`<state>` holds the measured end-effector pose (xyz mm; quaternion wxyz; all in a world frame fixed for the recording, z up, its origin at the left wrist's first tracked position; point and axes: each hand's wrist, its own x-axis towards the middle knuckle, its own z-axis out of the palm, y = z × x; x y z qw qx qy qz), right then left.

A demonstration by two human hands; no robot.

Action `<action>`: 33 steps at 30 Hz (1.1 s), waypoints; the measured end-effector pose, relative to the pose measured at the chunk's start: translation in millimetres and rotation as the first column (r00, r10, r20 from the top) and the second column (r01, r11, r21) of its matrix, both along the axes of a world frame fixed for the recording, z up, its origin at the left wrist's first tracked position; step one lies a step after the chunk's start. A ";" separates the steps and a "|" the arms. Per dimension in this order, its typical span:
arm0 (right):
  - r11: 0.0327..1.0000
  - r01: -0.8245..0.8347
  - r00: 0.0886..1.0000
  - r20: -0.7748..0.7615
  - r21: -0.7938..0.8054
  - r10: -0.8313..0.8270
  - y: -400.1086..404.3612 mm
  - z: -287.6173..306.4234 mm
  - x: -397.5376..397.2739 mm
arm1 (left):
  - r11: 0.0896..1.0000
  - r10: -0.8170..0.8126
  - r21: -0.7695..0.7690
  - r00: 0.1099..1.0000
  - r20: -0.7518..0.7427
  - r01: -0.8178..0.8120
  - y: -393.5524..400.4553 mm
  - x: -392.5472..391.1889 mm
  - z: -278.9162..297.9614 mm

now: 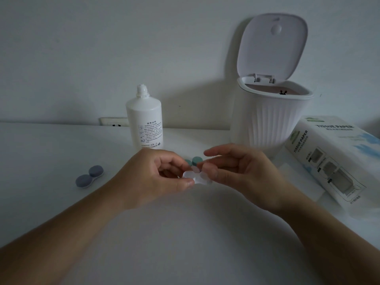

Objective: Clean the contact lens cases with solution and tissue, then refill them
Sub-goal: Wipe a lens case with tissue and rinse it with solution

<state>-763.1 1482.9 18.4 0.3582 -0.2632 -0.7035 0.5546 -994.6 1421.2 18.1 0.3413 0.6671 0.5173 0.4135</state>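
We pinch the clear lens case (197,178) with left hand (156,177) and right hand (238,169), above the bench (185,233).

"TISSUE PAPER" reads in grey capitals on two faces of the white tissue box (337,153) at right, once along its top and once running up its near side. The white solution bottle (145,122) carries a panel of small printed Chinese characters and pictograms, too fine to read.

Both hands (153,174) apparently pinch clear case (197,177).
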 end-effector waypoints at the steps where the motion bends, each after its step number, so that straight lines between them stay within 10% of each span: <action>1: 1.000 -0.009 1.000 0.016 0.008 0.009 -0.4 -1.0 -0.6 | 1.000 -0.001 -0.009 1.000 0.015 0.001 -0.1 0.5 0.1; 33: 0.939 -0.066 0.947 0.319 0.337 -0.047 -9.4 10.2 3.7 | 0.991 -0.035 -0.119 0.972 0.231 0.063 0.8 5.3 3.3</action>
